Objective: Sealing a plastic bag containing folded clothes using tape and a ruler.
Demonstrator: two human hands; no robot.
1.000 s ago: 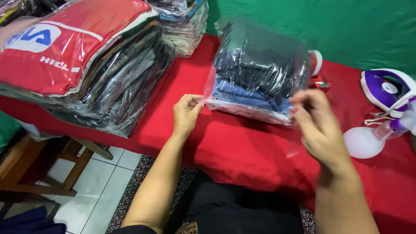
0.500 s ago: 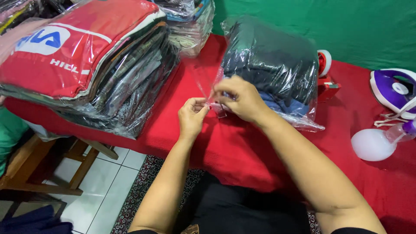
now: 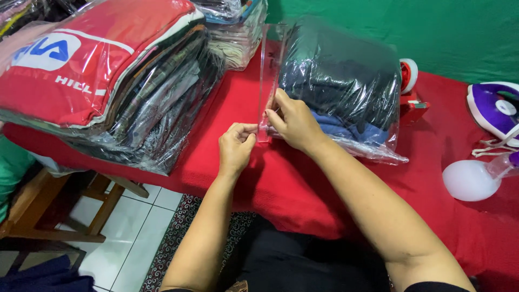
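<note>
A clear plastic bag [image 3: 346,81] with dark folded clothes inside lies on the red-covered table [image 3: 227,140]. Its open flap [image 3: 268,75] stands up along the bag's left side. My left hand [image 3: 236,147] pinches the flap's near end between thumb and fingers. My right hand [image 3: 292,121] rests on the bag's near left corner, fingertips on the same flap beside the left hand. A blue garment [image 3: 346,128] shows at the bag's near edge.
A tall stack of bagged clothes [image 3: 102,81] with a red one on top fills the left. More bagged clothes [image 3: 238,32] lie behind. A tape dispenser [image 3: 411,86], a purple iron [image 3: 494,108] and a spray bottle [image 3: 476,178] sit right. A wooden stool [image 3: 65,211] stands below.
My right hand came across from the bag's right side to its left corner, joining the left hand. The flap now stands upright between them.
</note>
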